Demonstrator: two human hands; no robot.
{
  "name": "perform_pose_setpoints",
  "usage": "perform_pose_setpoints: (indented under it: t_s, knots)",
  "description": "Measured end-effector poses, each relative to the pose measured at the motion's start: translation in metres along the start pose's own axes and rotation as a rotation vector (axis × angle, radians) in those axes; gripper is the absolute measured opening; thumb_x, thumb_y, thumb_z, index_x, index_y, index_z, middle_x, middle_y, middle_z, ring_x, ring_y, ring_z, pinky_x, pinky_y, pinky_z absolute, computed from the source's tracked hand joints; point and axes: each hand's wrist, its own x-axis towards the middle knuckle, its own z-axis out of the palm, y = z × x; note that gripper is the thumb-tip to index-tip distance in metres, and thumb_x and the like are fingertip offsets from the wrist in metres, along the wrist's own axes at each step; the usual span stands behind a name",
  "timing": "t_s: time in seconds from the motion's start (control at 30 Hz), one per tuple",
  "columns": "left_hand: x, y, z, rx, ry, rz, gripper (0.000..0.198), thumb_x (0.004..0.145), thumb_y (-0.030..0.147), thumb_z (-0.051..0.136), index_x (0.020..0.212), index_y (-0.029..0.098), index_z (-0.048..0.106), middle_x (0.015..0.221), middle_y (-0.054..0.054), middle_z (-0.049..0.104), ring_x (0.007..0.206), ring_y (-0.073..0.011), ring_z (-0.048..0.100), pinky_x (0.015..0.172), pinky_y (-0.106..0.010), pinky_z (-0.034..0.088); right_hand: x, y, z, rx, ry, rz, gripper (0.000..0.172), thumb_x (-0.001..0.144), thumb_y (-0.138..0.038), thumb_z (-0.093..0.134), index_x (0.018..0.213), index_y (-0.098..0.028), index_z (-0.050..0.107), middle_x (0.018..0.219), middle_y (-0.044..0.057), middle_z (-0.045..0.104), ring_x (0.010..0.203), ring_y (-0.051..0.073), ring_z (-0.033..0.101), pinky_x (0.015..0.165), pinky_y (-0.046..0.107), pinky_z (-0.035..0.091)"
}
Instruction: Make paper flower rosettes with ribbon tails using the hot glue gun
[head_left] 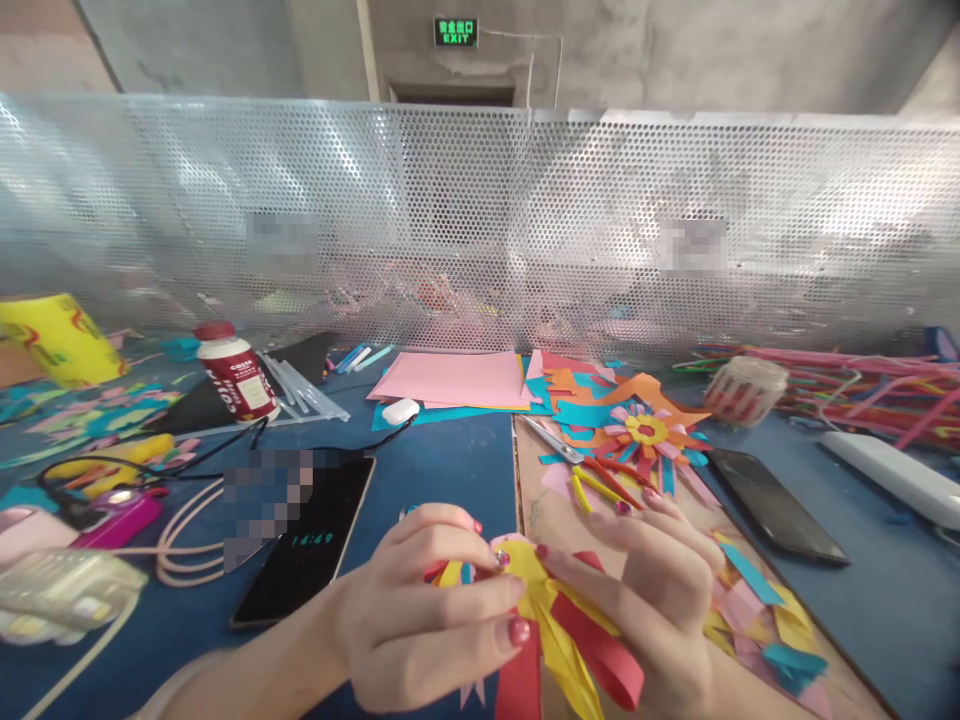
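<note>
My left hand [435,610] is closed on a paper flower [531,572] with a yellow centre and red and yellow paper strips hanging from it. Across from it, my right hand [652,590] grips the flower's other side, a fingertip pressing on the yellow paper. Part of the flower is hidden behind my fingers. Just beyond my right hand lie scissors [570,455] with yellow and orange handles. A second paper flower [645,430], pink and orange around a yellow centre, rests behind them on orange and blue scraps.
Pink paper sheets [450,378] lie at the back. Phones sit at left [307,550] and right [776,505]. A red-capped bottle [238,375], cables [180,540] and a power strip [67,595] are on the left. Paper scraps [795,665] lie front right, below a perforated metal screen [465,190].
</note>
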Motion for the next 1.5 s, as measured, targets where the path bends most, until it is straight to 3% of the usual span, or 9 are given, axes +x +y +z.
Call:
perform_pose_setpoints:
  t_s: [0.13,0.2,0.3,0.47,0.57,0.63,0.8,1.07,1.5]
  knots:
    - [0.000,-0.002,0.003,-0.089,-0.004,-0.087,0.023,0.083,0.009,0.052,0.105,0.017,0.057,0.090,-0.004,0.070,0.093,-0.0157,0.058,0.085,-0.034,0.049,0.004,-0.001,-0.001,-0.014,-0.059,0.038,0.040,0.084,-0.012,0.057,0.117,-0.033,0.059,0.119,0.007,0.045,0.110,0.029,0.038,0.092,0.050,0.034]
    - [-0.001,-0.002,0.010,-0.171,0.023,-0.261,0.029,0.080,0.008,0.056,0.107,0.018,0.055,0.088,-0.004,0.068,0.086,-0.0153,0.059,0.080,-0.032,0.050,0.007,0.001,-0.001,-0.007,-0.133,0.054,0.052,0.082,-0.015,0.060,0.131,-0.029,0.046,0.127,0.010,0.041,0.113,0.031,0.038,0.091,0.050,0.034]
    - [-0.002,-0.002,0.022,-0.264,0.205,-0.656,0.038,0.076,0.009,0.063,0.109,0.024,0.053,0.095,-0.001,0.065,0.084,-0.0126,0.061,0.078,-0.026,0.051,0.010,0.005,0.002,0.051,-0.233,0.148,0.060,0.080,-0.021,0.065,0.134,-0.029,0.039,0.133,0.011,0.036,0.116,0.030,0.040,0.093,0.049,0.034]
    - [0.004,-0.008,0.031,-0.421,0.326,-1.125,0.039,0.071,0.021,0.071,0.105,0.027,0.054,0.101,0.001,0.064,0.091,-0.0122,0.062,0.082,-0.021,0.049,0.017,0.011,0.009,0.546,-0.408,0.621,0.044,0.078,-0.035,0.067,0.118,-0.035,0.050,0.133,0.003,0.035,0.128,0.027,0.029,0.103,0.048,0.029]
    - [0.010,-0.014,0.030,-0.658,0.348,-1.326,0.043,0.068,0.025,0.073,0.105,0.023,0.052,0.093,0.000,0.065,0.088,-0.0145,0.063,0.080,-0.024,0.050,0.020,0.017,0.012,0.882,-0.476,0.974,0.037,0.078,-0.039,0.066,0.114,-0.034,0.054,0.129,0.002,0.044,0.122,0.024,0.039,0.101,0.043,0.033]
    - [0.011,-0.018,0.030,-0.742,0.373,-1.418,0.045,0.067,0.027,0.074,0.105,0.022,0.051,0.091,0.000,0.066,0.086,-0.0150,0.064,0.077,-0.025,0.050,0.020,0.023,0.016,1.002,-0.416,1.177,0.034,0.079,-0.040,0.066,0.110,-0.031,0.057,0.120,0.002,0.053,0.114,0.022,0.047,0.097,0.039,0.036]
    - [0.007,-0.028,0.030,-0.572,0.285,-1.528,0.052,0.066,0.031,0.073,0.112,0.020,0.050,0.086,-0.001,0.065,0.081,-0.0162,0.063,0.073,-0.026,0.047,0.013,0.043,0.026,1.031,-0.232,1.287,0.021,0.078,-0.043,0.065,0.085,-0.023,0.060,0.090,0.001,0.059,0.093,0.017,0.055,0.084,0.031,0.041]
    - [-0.001,-0.045,0.030,-0.531,0.172,-1.536,0.050,0.066,0.029,0.072,0.109,0.016,0.052,0.084,-0.002,0.065,0.079,-0.0161,0.062,0.071,-0.025,0.046,0.005,0.048,0.030,0.997,-0.352,1.217,0.032,0.078,-0.047,0.062,0.071,-0.017,0.056,0.073,0.003,0.056,0.069,0.014,0.053,0.062,0.026,0.039]
    - [-0.016,-0.054,0.032,-0.468,0.040,-1.483,0.049,0.065,0.031,0.071,0.108,0.014,0.054,0.086,-0.004,0.064,0.080,-0.0181,0.062,0.072,-0.028,0.046,0.002,0.042,0.033,0.940,-0.396,1.115,0.031,0.082,-0.043,0.060,0.066,-0.018,0.053,0.060,-0.002,0.050,0.056,0.011,0.041,0.057,0.026,0.031]
